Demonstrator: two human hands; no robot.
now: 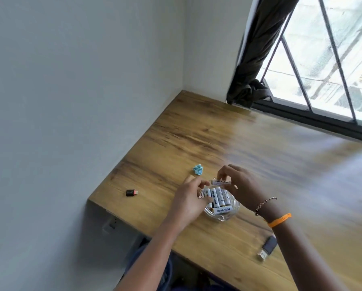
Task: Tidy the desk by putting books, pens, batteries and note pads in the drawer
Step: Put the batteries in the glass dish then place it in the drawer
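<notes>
The brown wood-grain desk top [196,133] looks smooth with a soft sheen. The round clear glass bowl [228,215] is glossy. The white cylindrical batteries [216,197] wear smooth printed wrappers.
</notes>
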